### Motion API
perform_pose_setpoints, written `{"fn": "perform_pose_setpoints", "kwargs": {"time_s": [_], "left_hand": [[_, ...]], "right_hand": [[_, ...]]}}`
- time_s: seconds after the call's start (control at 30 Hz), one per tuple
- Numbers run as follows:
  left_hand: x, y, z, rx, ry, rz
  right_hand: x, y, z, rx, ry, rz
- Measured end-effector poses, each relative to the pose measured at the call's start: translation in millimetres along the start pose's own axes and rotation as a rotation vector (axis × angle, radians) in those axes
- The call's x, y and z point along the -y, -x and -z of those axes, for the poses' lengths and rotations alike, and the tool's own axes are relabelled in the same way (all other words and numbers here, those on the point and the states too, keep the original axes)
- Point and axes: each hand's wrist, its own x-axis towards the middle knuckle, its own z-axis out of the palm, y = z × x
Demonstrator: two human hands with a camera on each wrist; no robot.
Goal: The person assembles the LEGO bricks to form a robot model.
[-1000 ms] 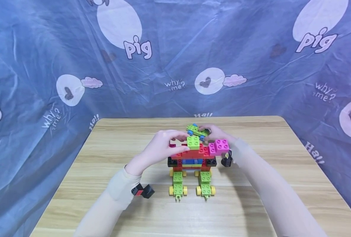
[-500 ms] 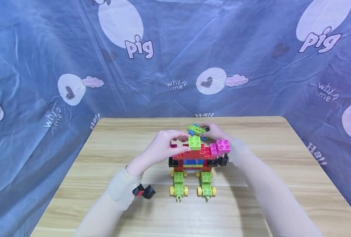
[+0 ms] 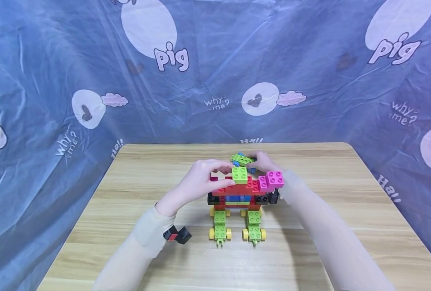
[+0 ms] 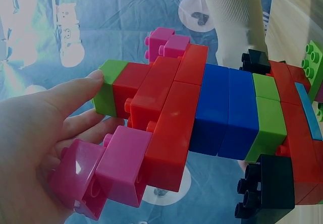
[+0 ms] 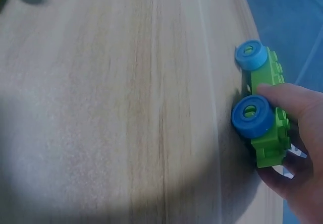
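A toy figure built of bricks (image 3: 239, 189) stands mid-table, with red, blue and black layers, pink ends and two green wheeled bases (image 3: 220, 232) with yellow wheels under it. My left hand (image 3: 197, 182) holds its top, thumb tip on the lime green brick (image 4: 109, 85) and the other fingers partly hidden behind. Beyond the figure, near the table's far edge, my right hand (image 3: 263, 161) grips a green wheeled brick base (image 5: 266, 77) with blue wheels. The thumb lies on its side between the two visible wheels (image 5: 252, 116); some fingers are hidden.
The wooden table (image 3: 128, 226) is backed by a blue printed cloth (image 3: 201, 60) that hangs behind it and along both sides. Black wrist cameras (image 3: 177, 234) sit on both sleeves, the right one close beside the figure's pink end.
My right hand has slid a little further over the green wheeled base and covers more of it. My left hand keeps its place on the figure; the head view has shifted slightly.
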Motion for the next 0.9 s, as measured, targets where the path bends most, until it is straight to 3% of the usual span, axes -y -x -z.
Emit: {"fn": "perform_pose_setpoints", "kwargs": {"time_s": [0.67, 0.9], "left_hand": [[-0.7, 0.7, 1.4, -0.002, -0.008, 0.010], [-1.3, -0.2, 1.4, -0.009, -0.007, 0.003]], "right_hand": [[0.3, 11.9, 16.6, -0.052, 0.006, 0.030], [13.6, 26.7, 37.2, -0.158, 0.001, 0.135]]}}
